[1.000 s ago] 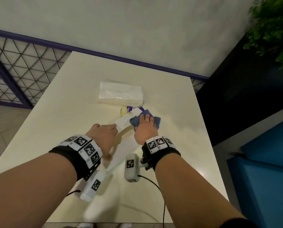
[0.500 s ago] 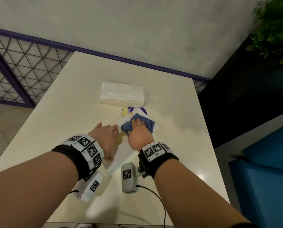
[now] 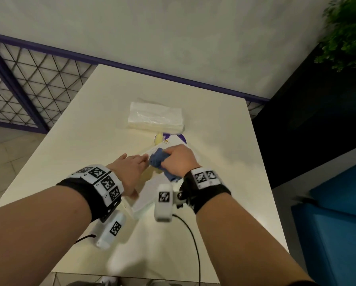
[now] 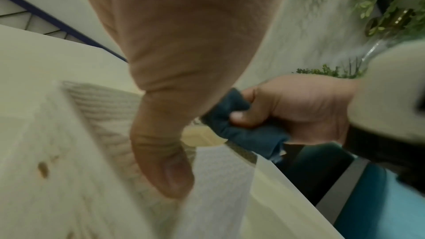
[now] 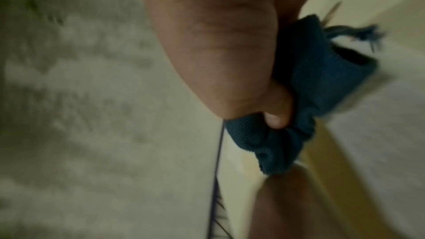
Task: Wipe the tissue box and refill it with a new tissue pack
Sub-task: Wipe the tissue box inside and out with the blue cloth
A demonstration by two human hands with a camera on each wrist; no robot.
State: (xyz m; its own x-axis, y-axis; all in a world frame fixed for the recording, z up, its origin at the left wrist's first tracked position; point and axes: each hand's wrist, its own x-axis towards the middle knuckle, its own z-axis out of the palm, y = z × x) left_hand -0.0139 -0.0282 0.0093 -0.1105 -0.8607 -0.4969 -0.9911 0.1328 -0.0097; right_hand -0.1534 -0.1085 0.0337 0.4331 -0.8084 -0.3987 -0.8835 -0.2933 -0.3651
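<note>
The white tissue box [image 3: 147,194] lies slanted on the cream table [image 3: 86,137]. My left hand [image 3: 129,172] rests on its left side with fingers stretched flat, and the thumb [image 4: 165,161] presses on the box's textured face [image 4: 220,179]. My right hand [image 3: 179,159] is a fist around a bunched blue cloth [image 3: 157,159], just above the box's middle and close to the left fingertips. From the wrists, the cloth [image 4: 241,132] [image 5: 317,86] shows squeezed between the thumb and the curled fingers. The new tissue pack [image 3: 155,116], in clear wrap, lies behind the box.
A yellow and purple round thing [image 3: 162,138] peeks out at the box's far end. A purple-framed mesh railing [image 3: 28,96] runs along the left, a wall behind, a plant [image 3: 346,38] at upper right and a blue seat [image 3: 328,223] beside the table's right edge.
My right hand was flat on the spread cloth near the box's far end. It has drawn back toward the middle and bunched the cloth into a fist. The left hand stays on the box.
</note>
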